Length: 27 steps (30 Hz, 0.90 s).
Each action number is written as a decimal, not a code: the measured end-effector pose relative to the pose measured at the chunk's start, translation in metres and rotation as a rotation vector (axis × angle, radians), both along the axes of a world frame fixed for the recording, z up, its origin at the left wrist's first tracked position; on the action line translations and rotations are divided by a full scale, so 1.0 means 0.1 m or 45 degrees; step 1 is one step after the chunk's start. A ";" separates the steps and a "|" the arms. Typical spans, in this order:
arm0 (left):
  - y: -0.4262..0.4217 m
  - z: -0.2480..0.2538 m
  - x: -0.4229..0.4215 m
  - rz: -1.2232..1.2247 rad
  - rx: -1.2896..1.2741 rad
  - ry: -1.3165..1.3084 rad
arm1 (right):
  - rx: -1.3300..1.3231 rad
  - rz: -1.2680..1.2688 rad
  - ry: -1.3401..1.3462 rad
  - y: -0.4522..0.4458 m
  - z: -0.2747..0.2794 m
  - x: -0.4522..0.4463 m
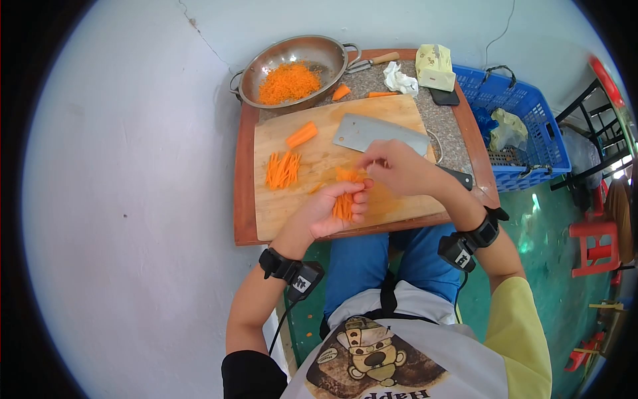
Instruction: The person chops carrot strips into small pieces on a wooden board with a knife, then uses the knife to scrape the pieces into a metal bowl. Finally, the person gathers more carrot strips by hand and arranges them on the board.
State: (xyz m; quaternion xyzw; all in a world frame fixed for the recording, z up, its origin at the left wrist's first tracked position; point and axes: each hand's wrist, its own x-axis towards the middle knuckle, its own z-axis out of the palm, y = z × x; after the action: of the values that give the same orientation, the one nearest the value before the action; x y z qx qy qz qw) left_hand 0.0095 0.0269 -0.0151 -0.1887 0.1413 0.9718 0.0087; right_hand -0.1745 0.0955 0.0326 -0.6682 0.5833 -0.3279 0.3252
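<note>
My left hand (340, 207) is closed around a bundle of carrot strips (343, 206) over the near part of the wooden cutting board (266, 216). Just above and to the right of it, my right hand (393, 166) has its fingers curled in a pinch; what they hold, if anything, does not show. A cleaver (379, 135) lies flat on the board behind my right hand, its dark handle pointing right and partly covered by my forearm. At the board's left are a pile of carrot strips (284, 171) and a cut carrot piece (302, 135).
A two-handled metal pan (325, 50) with finely shredded carrot (289, 83) stands at the table's back left. Along the back lie a wooden-handled tool (384, 58), crumpled tissue (400, 79), a tissue pack (435, 66) and a phone (444, 98). A blue basket (531, 100) stands right.
</note>
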 end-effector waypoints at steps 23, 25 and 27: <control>-0.01 -0.07 -0.26 0.688 -0.228 -0.178 | 0.532 -0.179 -2.213 0.05 -0.74 0.50; 0.11 -0.08 -0.36 0.774 -0.544 -0.269 | 0.393 -0.284 -2.319 -0.03 -0.88 0.68; 0.01 -0.37 -0.33 0.740 -0.575 -0.476 | 0.368 -0.358 -2.338 -0.02 -0.88 0.78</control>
State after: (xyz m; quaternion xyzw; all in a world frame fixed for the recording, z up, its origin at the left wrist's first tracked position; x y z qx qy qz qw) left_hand -0.0238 0.0278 -0.0519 -0.3913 0.2877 0.8274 -0.2820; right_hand -0.0970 0.0935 -0.0554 -0.0247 0.2089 -0.6874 0.6951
